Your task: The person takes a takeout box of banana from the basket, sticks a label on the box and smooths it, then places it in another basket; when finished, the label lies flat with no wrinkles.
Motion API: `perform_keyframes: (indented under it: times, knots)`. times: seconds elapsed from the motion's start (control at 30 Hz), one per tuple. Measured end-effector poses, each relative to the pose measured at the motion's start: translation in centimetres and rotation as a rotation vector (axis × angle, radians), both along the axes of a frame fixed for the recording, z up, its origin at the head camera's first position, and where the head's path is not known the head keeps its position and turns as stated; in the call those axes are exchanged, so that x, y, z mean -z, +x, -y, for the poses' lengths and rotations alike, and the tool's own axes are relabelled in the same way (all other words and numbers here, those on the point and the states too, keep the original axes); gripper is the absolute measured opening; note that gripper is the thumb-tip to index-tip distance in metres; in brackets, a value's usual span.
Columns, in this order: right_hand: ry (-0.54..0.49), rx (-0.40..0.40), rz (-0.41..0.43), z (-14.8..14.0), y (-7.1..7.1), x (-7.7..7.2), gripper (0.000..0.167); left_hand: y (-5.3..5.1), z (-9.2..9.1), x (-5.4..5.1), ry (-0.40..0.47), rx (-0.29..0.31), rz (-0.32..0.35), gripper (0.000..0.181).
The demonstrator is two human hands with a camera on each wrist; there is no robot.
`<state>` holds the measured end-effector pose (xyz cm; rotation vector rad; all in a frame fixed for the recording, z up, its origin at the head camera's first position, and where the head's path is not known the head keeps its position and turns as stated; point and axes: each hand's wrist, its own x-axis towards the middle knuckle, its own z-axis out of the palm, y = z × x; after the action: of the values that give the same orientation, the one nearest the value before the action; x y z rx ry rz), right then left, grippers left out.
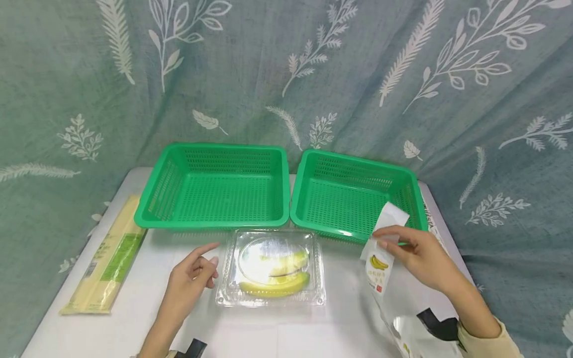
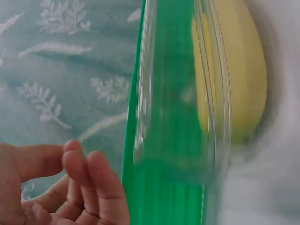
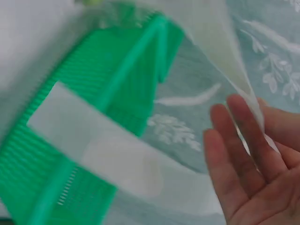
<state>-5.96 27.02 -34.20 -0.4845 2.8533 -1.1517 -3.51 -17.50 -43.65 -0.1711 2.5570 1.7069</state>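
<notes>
A clear plastic clamshell box (image 1: 273,298) with bananas (image 1: 275,287) inside sits lidded on the table in front of the baskets. Just left of it hovers my left hand (image 1: 190,278), its index finger pointing toward the box and its other fingers loosely bent; it holds nothing. At the right, my right hand (image 1: 418,253) pinches a strip of white stickers (image 1: 378,276) printed with bananas between thumb and fingers. One end of the strip (image 3: 117,154) hangs free in the right wrist view. Its lower part trails down toward the table's front right.
Two green plastic baskets (image 1: 212,222) (image 1: 309,226) stand side by side at the back. A long pack of noodles (image 1: 105,263) lies at the left. Another package, partly hidden, lies beside the right basket (image 1: 431,219). A leaf-patterned curtain (image 1: 250,74) hangs behind the table.
</notes>
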Motion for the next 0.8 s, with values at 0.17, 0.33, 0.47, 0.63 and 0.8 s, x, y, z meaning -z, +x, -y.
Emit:
perform_keyframes:
  times: [0.17,0.33,0.47,0.63,0.8]
  knots:
    - [-0.089,0.091,-0.154,0.4,-2.8,-3.0,0.023,0.1,-2.6,0.0,0.052,0.025,-0.121,0.032]
    - [-0.235,0.186,-0.217,1.5,-4.1,-6.1,0.025,0.2,-5.6,0.0,0.108,0.131,-0.190,0.030]
    - [-0.314,0.131,-0.073,2.6,-3.1,-6.2,0.026,0.3,-9.0,-0.4,0.121,0.254,-0.201,0.031]
    - [-0.399,0.062,0.154,2.2,-0.5,-3.7,0.024,0.3,-14.3,-1.8,0.121,0.461,-0.235,0.049]
    - [-0.474,0.100,0.258,1.3,1.3,-1.0,0.023,-0.3,-18.5,-2.4,0.065,0.604,-0.256,0.064]
